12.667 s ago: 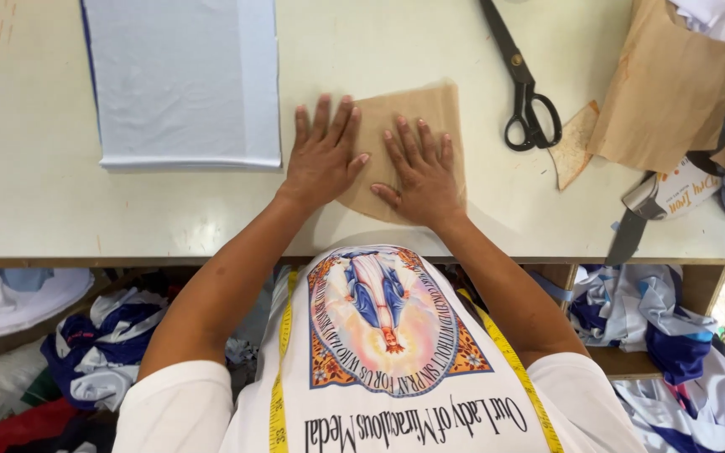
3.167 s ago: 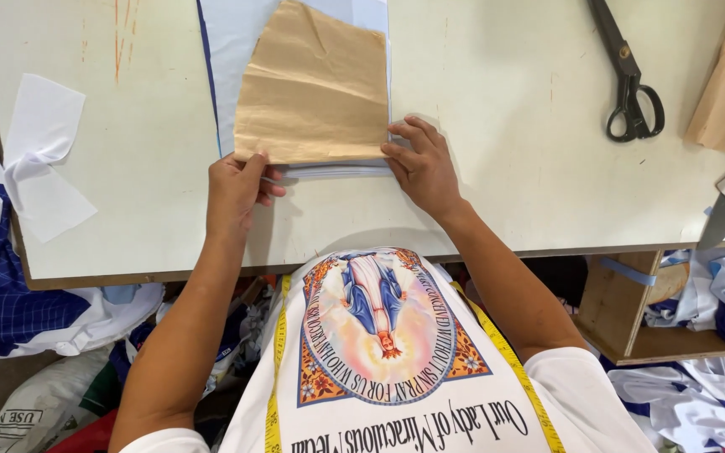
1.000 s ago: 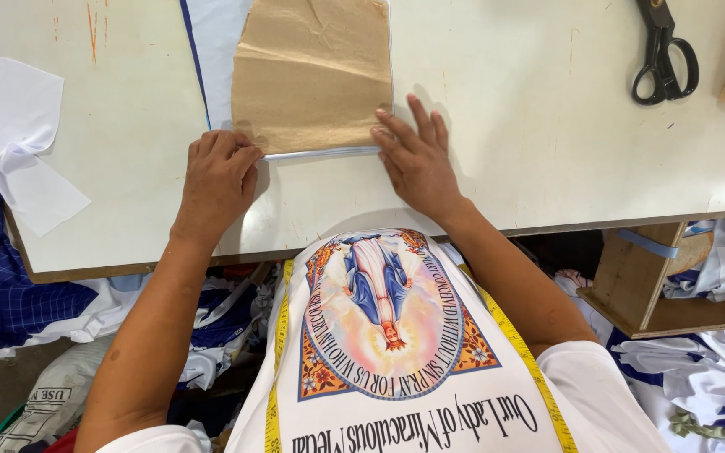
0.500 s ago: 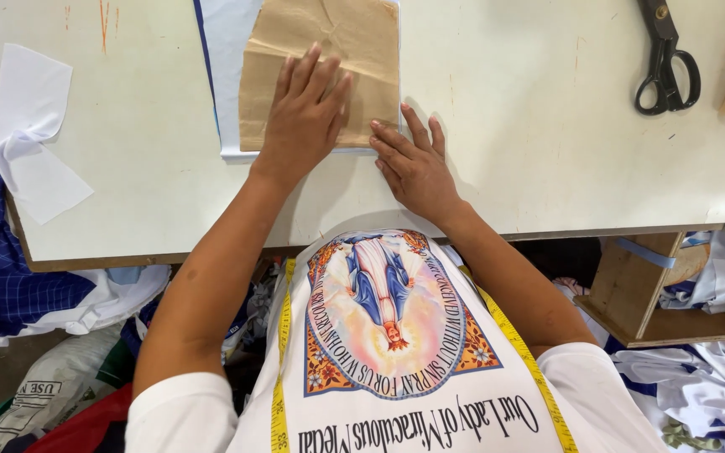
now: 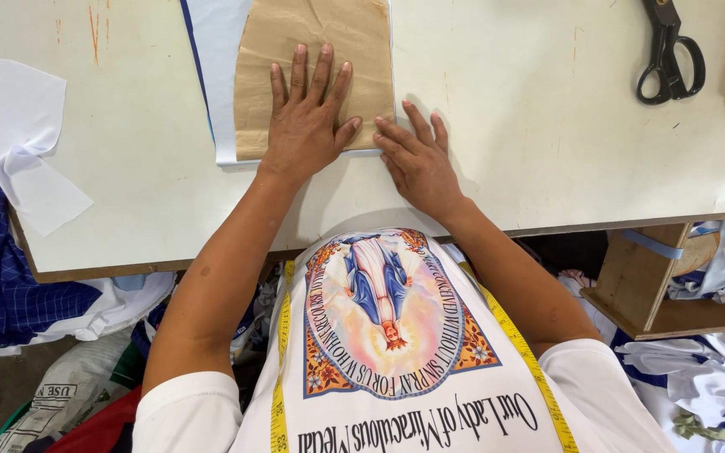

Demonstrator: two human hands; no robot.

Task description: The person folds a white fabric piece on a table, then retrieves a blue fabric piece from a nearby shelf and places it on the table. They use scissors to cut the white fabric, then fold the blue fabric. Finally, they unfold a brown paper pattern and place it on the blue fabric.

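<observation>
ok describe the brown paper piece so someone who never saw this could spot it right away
Start at the pale table and go to its far edge, left of the black scissors. The brown paper lies on a white cloth, under the flat left hand, with the right hand at its near right corner. It is the only tan, creased sheet there.

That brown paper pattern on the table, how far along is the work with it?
Laid: the brown paper pattern lies on pale blue-edged fabric. In hand: the left hand presses it flat, the right hand rests at its corner. Left: the black scissors lie untouched, and the fabric looks uncut.
</observation>
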